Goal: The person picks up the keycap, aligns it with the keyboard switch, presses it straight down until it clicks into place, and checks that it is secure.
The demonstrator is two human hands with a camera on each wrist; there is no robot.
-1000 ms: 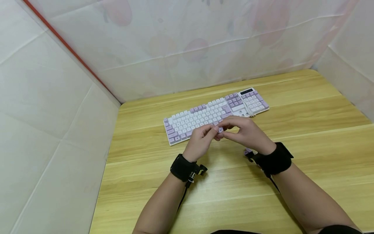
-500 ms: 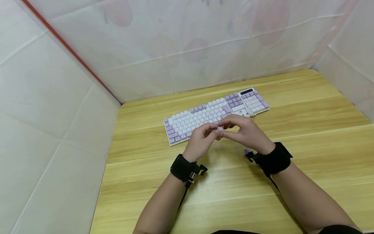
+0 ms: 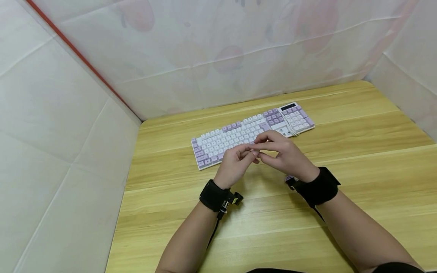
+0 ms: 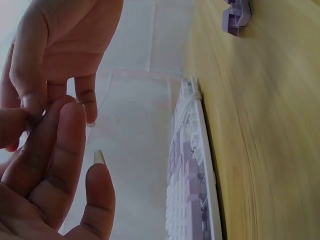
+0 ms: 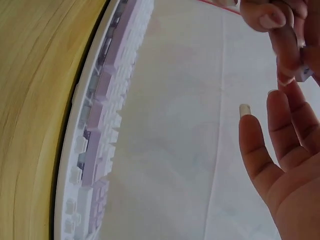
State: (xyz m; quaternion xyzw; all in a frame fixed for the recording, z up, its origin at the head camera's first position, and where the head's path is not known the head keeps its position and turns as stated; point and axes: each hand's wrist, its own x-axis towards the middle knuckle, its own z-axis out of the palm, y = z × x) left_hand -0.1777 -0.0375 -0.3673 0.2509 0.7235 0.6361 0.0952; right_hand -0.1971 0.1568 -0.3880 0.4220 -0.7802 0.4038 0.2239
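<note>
A white and light-purple keyboard lies on the table beyond my hands. Its cable crosses the numeric pad end. My left hand pinches a small purple keycap between thumb and fingers, in front of the keyboard. Meeting it from the right, my right hand has its thumb and index finger at the same keycap, the index finger reaching over the left fingertips. Fingers hide most of the keycap in the head view. In the left wrist view, loose purple keycaps lie on the table.
The wooden table carries the keyboard. Several bare key switches show near its numeric pad. Pale curtain walls stand behind and beside the table. Black straps with small cameras circle both wrists.
The keycap, seen between the fingertips before, has turned and is now covered by fingers in the head view. My right index finger has straightened over the left fingertips; the keyboard has not moved.
</note>
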